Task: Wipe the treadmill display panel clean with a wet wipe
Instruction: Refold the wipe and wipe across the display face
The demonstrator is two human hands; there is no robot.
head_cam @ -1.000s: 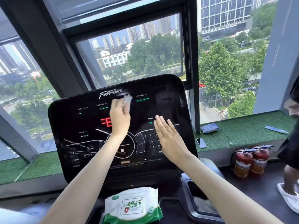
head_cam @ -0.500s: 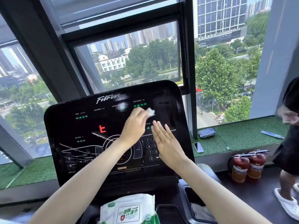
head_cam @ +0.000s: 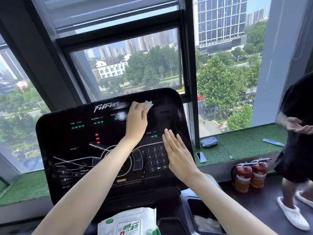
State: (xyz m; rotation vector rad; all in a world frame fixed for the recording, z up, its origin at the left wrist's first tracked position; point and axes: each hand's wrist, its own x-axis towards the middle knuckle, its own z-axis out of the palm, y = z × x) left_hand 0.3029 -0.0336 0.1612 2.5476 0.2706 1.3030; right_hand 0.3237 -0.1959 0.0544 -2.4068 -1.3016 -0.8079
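Your left hand point(head_cam: 136, 122) grips the wet wipe point(head_cam: 149, 104) and presses it against the upper edge of the display panel point(head_cam: 67, 141), just right of its logo point(head_cam: 106, 106). Your right hand point(head_cam: 177, 155) lies flat, fingers straight, on the panel's lower right, partly over the keypad point(head_cam: 155, 158).

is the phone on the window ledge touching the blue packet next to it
Apart. The head view shows a strip of green turf between the phone and the blue packet, which lies farther back.

wipe pack point(head_cam: 128, 223) before display panel point(head_cam: 67, 141) — phone point(head_cam: 201, 157) right
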